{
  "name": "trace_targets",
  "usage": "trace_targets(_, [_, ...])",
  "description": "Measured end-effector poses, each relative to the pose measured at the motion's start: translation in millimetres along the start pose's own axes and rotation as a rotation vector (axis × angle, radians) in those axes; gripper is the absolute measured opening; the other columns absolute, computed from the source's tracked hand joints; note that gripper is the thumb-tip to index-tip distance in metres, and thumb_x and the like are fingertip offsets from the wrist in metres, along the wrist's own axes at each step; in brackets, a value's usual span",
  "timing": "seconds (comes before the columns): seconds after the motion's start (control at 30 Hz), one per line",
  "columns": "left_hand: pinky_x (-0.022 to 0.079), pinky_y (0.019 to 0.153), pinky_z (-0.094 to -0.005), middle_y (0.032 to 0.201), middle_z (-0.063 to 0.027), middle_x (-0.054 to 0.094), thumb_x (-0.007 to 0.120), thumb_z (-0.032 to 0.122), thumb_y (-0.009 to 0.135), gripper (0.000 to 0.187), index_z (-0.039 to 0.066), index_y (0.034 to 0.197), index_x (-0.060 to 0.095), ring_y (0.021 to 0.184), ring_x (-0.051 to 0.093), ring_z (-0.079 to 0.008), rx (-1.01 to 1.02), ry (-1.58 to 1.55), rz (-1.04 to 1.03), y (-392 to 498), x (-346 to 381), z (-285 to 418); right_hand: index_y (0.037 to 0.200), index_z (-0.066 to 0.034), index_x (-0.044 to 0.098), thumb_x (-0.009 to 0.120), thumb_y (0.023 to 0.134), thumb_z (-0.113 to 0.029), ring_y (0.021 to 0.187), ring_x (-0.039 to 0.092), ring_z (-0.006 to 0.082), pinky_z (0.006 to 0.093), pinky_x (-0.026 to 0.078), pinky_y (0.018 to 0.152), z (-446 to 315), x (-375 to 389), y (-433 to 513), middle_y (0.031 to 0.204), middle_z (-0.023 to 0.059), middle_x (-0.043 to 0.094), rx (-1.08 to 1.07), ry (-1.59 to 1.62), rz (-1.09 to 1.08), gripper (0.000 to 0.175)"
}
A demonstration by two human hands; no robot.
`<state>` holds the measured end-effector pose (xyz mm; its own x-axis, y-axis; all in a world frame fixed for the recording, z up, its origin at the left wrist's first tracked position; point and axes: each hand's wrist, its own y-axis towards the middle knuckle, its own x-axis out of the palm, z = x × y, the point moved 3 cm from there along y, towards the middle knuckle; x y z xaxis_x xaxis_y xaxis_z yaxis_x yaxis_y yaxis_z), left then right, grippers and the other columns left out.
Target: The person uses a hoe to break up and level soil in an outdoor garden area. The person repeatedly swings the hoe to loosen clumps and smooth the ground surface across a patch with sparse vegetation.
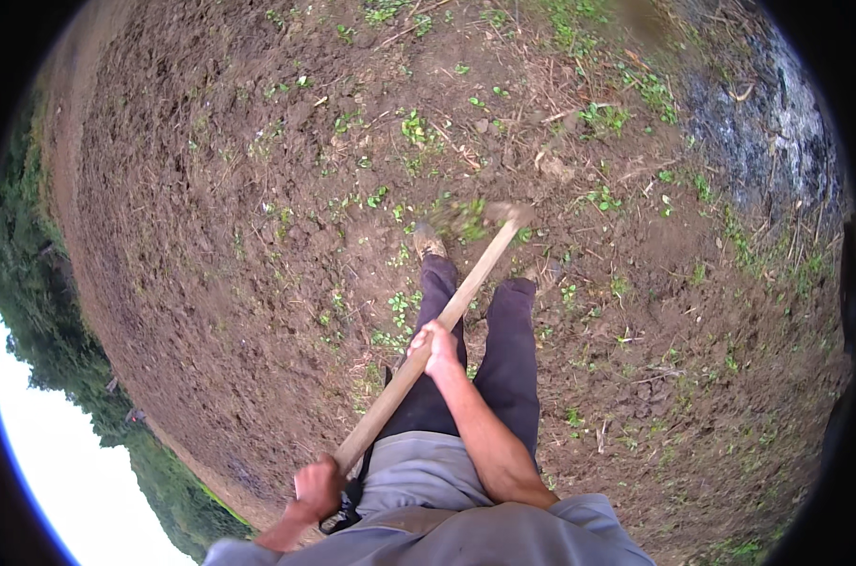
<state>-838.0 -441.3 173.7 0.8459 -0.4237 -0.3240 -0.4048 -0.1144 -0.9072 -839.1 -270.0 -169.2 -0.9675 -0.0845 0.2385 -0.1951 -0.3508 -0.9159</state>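
A long wooden handle (392, 400) of what looks like a hoe slants across my body, low at the left and rising to the right. My left hand (318, 488) grips its lower end beside my waist. Higher up, around the middle of the handle, my right hand (438, 347) is closed. The hoe's head (509, 212) is blurred and seems caked with soil; its blade shape is hard to make out. Just left of it is a blurred clump of green weeds (463, 219), close to my muddy shoe (428, 240).
Rough brown soil (258, 283) with scattered small weeds (414, 127) and dry stalks surrounds my feet. A patch of grey ash and charred stalks (775, 134) lies at the upper right. Trees (39, 297) line the far left edge.
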Motion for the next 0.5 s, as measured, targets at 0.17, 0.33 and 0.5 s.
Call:
trace_targets(0.17, [0.057, 0.067, -0.0541, 0.074, -0.0245, 0.069, 0.062, 0.014, 0.073, 0.024, -0.005, 0.088, 0.060, 0.069, 0.071, -0.0416, -0.053, -0.073, -0.010, -25.8, -24.4, -28.6, 0.073, -0.0121, 0.052, 0.062, 0.080, -0.018, 0.050, 0.053, 0.0249, 0.0506, 0.049, 0.055, 42.5, 0.5, -25.5, 0.061, 0.0044, 0.050, 0.037, -0.019, 0.110, 0.014])
trace_targets(0.33, [0.056, 0.069, -0.0517, 0.077, -0.0266, 0.068, 0.066, 0.020, 0.075, 0.025, -0.002, 0.085, 0.065, 0.074, 0.069, -0.0433, 0.074, -0.201, -0.032, 5.1, -25.8, -31.0, 0.073, -0.0127, 0.051, 0.062, 0.081, -0.018, 0.049, 0.051, 0.0244, 0.0489, 0.047, 0.054, -5.7, 11.0, -41.0, 0.060, 0.0041, 0.048, -0.084, -0.060, 0.193, 0.014])
trace_targets(0.5, [0.056, 0.071, -0.0507, 0.080, -0.0267, 0.068, 0.066, 0.021, 0.076, 0.029, 0.000, 0.096, 0.065, 0.077, 0.069, -0.0424, 0.262, -0.311, -0.025, 71.8, 4.9, -24.0, 0.069, -0.0126, 0.047, 0.057, 0.086, -0.014, 0.043, 0.046, 0.0211, 0.0451, 0.043, 0.044, -71.1, 42.1, -79.6, 0.057, 0.0039, 0.045, -0.310, -0.026, 0.258, 0.020])
